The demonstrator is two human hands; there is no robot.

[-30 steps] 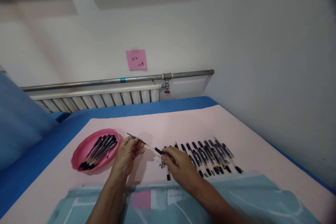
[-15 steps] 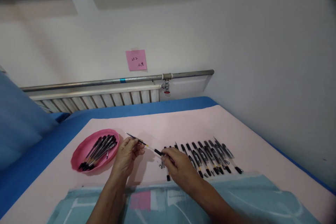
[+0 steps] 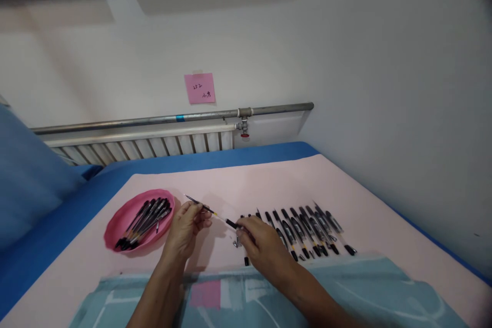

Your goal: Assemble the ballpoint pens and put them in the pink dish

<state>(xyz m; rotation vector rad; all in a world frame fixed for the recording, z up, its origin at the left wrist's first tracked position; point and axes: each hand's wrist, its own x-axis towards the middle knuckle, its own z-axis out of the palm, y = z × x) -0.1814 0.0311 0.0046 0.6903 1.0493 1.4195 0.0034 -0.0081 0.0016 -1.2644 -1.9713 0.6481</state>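
My left hand (image 3: 188,225) is closed in a pinch around a thin pen refill (image 3: 214,212), which has dark ink and a yellow band. The refill's pointed end sticks out up and to the left beyond the fingers. Its clear tail runs down to the right and meets a black pen part (image 3: 231,223). My right hand (image 3: 263,246) is shut on that part, and the fingers hide most of it. Several pens and pen parts (image 3: 298,230) lie in rows just right of my right hand. A small silver spring-like piece (image 3: 236,242) rests by its fingertips.
On the left stands a pink scalloped bowl (image 3: 109,230) with several black pens (image 3: 148,220) in it. A pale pink sheet (image 3: 230,182) covers the blue table (image 3: 269,151). Teal cloth (image 3: 154,292) lies along the near edge. Behind are a radiator (image 3: 180,143) and a pipe (image 3: 154,120).
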